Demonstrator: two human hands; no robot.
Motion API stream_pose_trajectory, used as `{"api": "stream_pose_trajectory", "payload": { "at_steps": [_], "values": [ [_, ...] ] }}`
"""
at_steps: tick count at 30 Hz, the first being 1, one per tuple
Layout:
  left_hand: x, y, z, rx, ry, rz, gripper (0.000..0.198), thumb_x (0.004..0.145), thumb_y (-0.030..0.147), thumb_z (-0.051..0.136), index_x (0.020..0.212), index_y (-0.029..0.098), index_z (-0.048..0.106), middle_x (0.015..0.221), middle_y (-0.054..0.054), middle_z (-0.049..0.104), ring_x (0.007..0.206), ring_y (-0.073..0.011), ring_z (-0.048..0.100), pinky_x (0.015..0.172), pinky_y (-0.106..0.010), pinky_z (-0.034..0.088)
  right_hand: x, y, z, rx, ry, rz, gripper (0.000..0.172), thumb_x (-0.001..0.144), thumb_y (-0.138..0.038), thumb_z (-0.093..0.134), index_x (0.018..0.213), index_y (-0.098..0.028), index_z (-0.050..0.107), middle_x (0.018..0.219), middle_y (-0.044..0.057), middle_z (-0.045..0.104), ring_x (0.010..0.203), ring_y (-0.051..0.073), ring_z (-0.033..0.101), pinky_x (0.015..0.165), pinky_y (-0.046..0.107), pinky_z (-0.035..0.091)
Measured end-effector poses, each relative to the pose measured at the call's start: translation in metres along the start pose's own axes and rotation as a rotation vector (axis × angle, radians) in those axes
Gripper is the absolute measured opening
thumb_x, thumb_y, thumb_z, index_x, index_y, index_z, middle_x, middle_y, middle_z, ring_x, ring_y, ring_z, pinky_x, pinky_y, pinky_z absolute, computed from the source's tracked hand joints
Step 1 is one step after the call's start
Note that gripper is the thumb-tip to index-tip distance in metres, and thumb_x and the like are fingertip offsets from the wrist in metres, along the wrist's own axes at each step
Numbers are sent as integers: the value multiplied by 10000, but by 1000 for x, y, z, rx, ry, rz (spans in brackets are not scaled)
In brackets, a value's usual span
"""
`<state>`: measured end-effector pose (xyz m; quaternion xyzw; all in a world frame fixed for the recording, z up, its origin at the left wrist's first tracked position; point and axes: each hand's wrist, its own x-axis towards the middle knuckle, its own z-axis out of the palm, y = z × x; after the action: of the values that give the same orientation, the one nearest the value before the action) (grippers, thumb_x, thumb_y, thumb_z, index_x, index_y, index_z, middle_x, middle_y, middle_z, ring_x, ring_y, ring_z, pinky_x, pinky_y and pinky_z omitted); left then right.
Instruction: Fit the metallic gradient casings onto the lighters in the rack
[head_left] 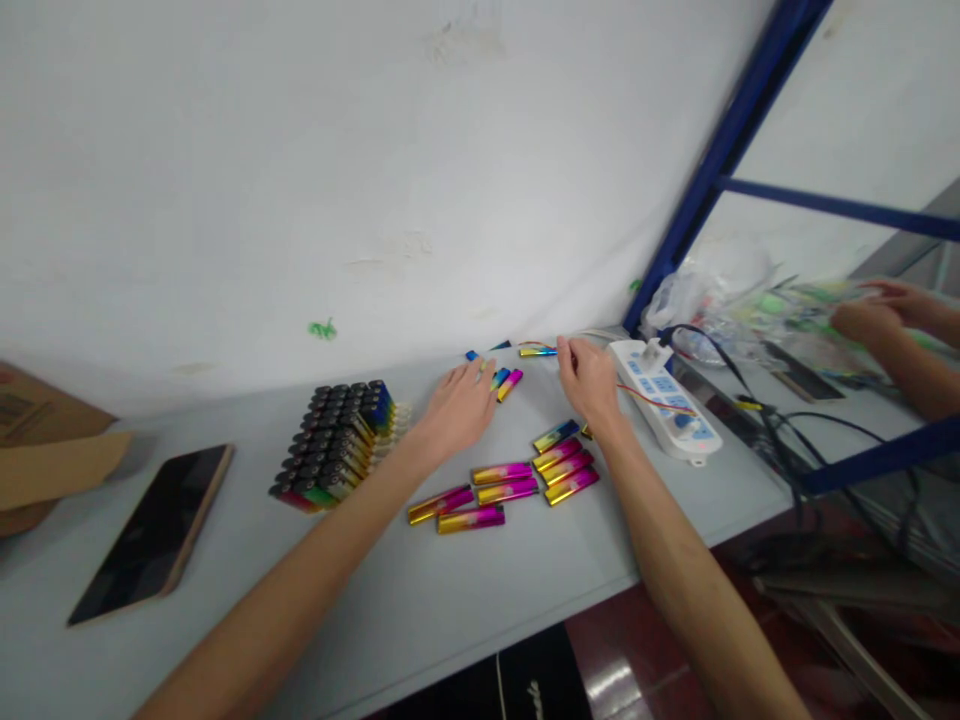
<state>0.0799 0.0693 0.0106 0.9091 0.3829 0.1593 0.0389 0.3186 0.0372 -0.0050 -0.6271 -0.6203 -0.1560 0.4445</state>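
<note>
My left hand (459, 408) lies with fingers stretched out over a few small blue and yellow bars (500, 379) near the wall, partly covering them. Beside its fingertips is a pink and yellow bar (510, 385). My right hand (589, 380) is closed in a pinch, and what is between its fingers is hidden. Just left of those fingertips a blue and yellow bar (538, 352) shows. A thin red and yellow wire (652, 398) appears from behind the right hand and crosses the white power strip (664, 400). Several shiny pink and yellow bars (508, 490) lie between my forearms.
A block of black-topped, colourful pieces (334, 440) stands left of my left hand. Farther left are a phone (154, 535) and a cardboard box (52, 450). A blue metal frame (720, 150) rises at right. Beyond it, another person's hands (877, 315) are near plastic bags (694, 300).
</note>
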Motion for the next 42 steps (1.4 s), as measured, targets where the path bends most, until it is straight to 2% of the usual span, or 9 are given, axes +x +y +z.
{"api": "stream_pose_trajectory", "payload": {
  "at_steps": [3, 5, 12, 21, 25, 28, 32, 37, 42],
  "values": [
    [36, -12, 21, -4, 26, -45, 513, 1127, 285, 411, 1597, 101, 504, 1712, -284, 416, 1581, -415, 415, 1276, -606, 326, -2, -3, 2, 12, -15, 1, 547, 1167, -534, 303, 732, -266, 500, 700, 51, 610, 644, 212, 526, 644, 368, 311],
    [47, -19, 32, -15, 29, -57, 469, 1125, 310, 447, 1518, 90, 578, 1664, -286, 479, 1582, -405, 411, 1282, -619, 309, -2, -3, 2, 24, -28, 9, 531, 1166, -516, 327, 734, -264, 508, 706, 53, 617, 647, 215, 530, 651, 370, 311],
    [17, -26, 45, -79, 11, 17, 364, 1101, 286, 482, 1283, 102, 738, 1435, -222, 709, 1517, -339, 530, 1305, -539, 366, 1, -3, 0, 24, -21, -3, 493, 1166, -466, 345, 740, -269, 497, 714, 48, 602, 678, 225, 552, 672, 376, 321],
    [-45, -25, 10, -221, 106, -6, 351, 1083, 311, 493, 1251, 159, 761, 1455, -176, 714, 1337, -311, 693, 1215, -505, 509, 0, -18, 0, 114, -76, -46, 484, 1165, -461, 357, 733, -268, 459, 703, 39, 597, 677, 216, 547, 695, 376, 324],
    [-65, -14, -18, -468, 215, -109, 290, 1090, 387, 508, 1156, 202, 722, 1034, -91, 783, 956, -243, 742, 936, -402, 602, 0, -20, 0, 124, -87, -47, 515, 1166, -498, 337, 723, -265, 458, 693, 42, 602, 663, 210, 539, 688, 376, 330],
    [-80, -5, -32, -890, 170, -273, 352, 1081, 559, 517, 1088, 225, 631, 722, 35, 595, 556, -131, 508, 556, -250, 449, -2, -21, 1, 134, -94, -50, 528, 1163, -517, 335, 720, -262, 470, 699, 48, 611, 664, 211, 544, 685, 375, 340],
    [-96, 2, -33, -1396, 88, -488, 573, 904, 777, 670, 934, 210, 589, 611, 104, 394, 469, -70, 263, 454, -189, 208, -5, -23, 3, 144, -115, -63, 524, 1161, -520, 339, 725, -260, 469, 690, 41, 601, 648, 205, 534, 675, 371, 336],
    [-105, 0, -31, -1424, 176, -611, 681, 789, 803, 747, 608, 210, 465, 507, 104, 298, 440, -45, 206, 436, -202, 145, -7, -27, 6, 136, -126, -72, 533, 1148, -563, 345, 712, -266, 421, 639, 17, 542, 612, 194, 491, 659, 367, 320],
    [-105, -1, -33, -1492, 160, -659, 619, 800, 756, 665, 565, 213, 480, 470, 82, 325, 418, -56, 238, 430, -211, 176, -8, -30, 7, 119, -138, -94, 549, 1143, -580, 332, 693, -270, 380, 601, 1, 488, 582, 188, 455, 648, 368, 300]
  ]
}}
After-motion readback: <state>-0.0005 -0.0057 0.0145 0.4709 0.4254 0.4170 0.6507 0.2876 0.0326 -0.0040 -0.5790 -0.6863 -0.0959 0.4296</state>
